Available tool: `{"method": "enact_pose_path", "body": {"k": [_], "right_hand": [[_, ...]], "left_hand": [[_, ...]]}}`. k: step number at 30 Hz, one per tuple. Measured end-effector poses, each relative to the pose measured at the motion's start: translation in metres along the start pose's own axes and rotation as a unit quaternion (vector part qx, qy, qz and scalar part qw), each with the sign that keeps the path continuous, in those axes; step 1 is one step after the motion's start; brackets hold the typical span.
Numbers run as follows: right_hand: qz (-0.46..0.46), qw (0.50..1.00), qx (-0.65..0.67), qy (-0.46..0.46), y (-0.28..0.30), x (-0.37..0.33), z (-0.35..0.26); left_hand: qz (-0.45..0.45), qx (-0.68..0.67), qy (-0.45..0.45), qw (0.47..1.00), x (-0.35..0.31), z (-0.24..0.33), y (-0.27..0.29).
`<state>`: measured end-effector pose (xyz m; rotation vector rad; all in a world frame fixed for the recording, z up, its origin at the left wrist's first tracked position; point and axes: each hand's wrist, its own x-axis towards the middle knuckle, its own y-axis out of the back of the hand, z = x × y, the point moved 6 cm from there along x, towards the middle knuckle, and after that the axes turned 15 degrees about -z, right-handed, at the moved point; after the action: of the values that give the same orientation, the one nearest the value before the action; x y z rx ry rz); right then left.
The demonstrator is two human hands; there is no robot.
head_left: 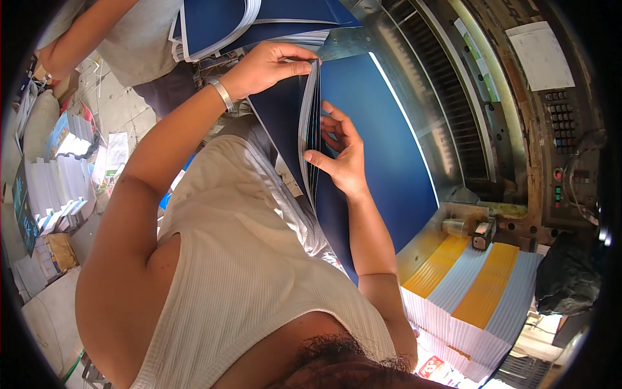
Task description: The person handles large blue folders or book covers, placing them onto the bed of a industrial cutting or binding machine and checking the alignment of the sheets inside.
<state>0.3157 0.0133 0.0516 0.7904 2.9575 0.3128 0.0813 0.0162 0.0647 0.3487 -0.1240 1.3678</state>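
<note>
My left hand [271,70], with a metal bracelet at the wrist, pinches the top corner of a stack of dark blue sheets [277,107] between thumb and fingers. The stack stands tilted on edge, and its white sheet edges fan slightly apart toward me. Beside those edges is my right hand [343,155], its fingers spread and loosely bent. The right thumb lies across the sheet edges. Under and to the right of the stack a large blue sheet [382,149] lies flat on the metal machine bed.
More blue sheets [291,13] are piled at the far side, near another person [139,52]. At right stand a machine's control panel [562,149] and a black bag [569,275]. A stack with yellow and pale blue bands [483,279] sits at lower right. Paper bundles [61,185] lie at left.
</note>
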Motion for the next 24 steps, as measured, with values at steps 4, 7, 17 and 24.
{"method": "enact_pose_path", "body": {"k": [4,7,17,24], "right_hand": [[0.014,1.000,-0.017,-0.003,-0.001,0.000,0.001],[0.028,1.000,-0.013,-0.001,-0.002,0.001,0.001],[0.075,0.997,0.004,-0.001,-0.009,-0.004,-0.017],[0.010,0.945,-0.267,0.189,0.004,-0.001,-0.019]], "left_hand": [[-0.004,0.012,0.013,1.000,-0.001,0.004,-0.001],[-0.005,0.011,0.006,1.000,0.000,0.002,0.000],[-0.010,-0.011,-0.030,0.999,-0.005,0.007,0.001],[-0.084,0.077,-0.015,0.993,-0.009,-0.005,0.005]]}}
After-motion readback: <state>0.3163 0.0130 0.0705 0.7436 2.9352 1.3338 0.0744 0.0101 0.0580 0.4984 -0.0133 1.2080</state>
